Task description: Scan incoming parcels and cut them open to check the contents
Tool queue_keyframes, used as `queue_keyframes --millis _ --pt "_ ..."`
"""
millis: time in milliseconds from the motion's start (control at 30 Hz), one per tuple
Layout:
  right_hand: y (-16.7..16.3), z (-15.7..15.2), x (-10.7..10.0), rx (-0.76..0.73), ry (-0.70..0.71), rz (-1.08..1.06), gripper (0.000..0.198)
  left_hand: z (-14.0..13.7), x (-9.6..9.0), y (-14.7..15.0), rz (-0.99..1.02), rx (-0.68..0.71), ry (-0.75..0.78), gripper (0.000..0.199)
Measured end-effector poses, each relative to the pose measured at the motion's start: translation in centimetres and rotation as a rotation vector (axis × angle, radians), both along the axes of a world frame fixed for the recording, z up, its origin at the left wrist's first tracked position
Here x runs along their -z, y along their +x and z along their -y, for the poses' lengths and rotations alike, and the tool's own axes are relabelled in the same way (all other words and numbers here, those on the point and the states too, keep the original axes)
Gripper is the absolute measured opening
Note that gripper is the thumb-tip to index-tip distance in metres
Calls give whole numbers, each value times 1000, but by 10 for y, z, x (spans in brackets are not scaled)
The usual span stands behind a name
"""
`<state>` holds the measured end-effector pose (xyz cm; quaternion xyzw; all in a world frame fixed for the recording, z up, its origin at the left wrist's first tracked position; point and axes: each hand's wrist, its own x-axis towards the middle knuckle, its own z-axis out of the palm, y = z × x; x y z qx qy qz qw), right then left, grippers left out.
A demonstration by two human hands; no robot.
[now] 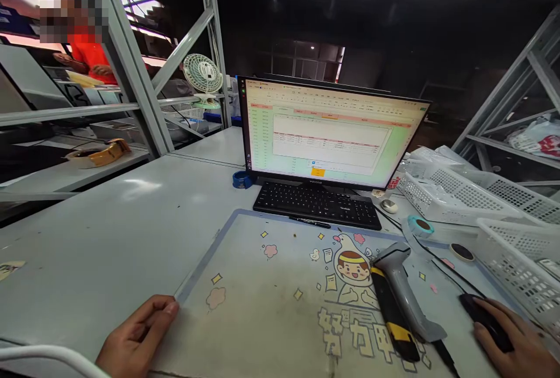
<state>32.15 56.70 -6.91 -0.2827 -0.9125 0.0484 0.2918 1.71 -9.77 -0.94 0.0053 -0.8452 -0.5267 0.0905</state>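
Right hand [518,337] wrapped over mouse [494,329].
Mouse sits on the mat [254,322], right of the scanner [405,291]; left hand [139,332] curls at the mat's left edge, thumb against forefinger, any pinch unclear.

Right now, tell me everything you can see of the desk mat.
The desk mat looks like thin plastic, pale and smudged, with a grey-blue border, printed flowers and a smiling cartoon figure. It lies flat on the table, its far edge by the keyboard. The left hand is at its left edge; a scanner, a yellow-black tool and the mouse under the right hand rest on its right side.
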Motion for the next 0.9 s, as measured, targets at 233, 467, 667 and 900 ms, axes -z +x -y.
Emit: queue_keyframes --millis 233,467,667,900 --pt "-12 24 -20 69 -16 -6 57 19 9 -14 42 53 -65 43" --pt "-18 34 -26 59 14 -16 47 17 10 -18 -5 34 -69 40" --pt "-20 36 -26 40 55 -26 45 7 -7 -8 -26 7 -105 44" --pt "-22 33 -24 57 65 -4 46 3 -16 -8 39 -13 -160 53"
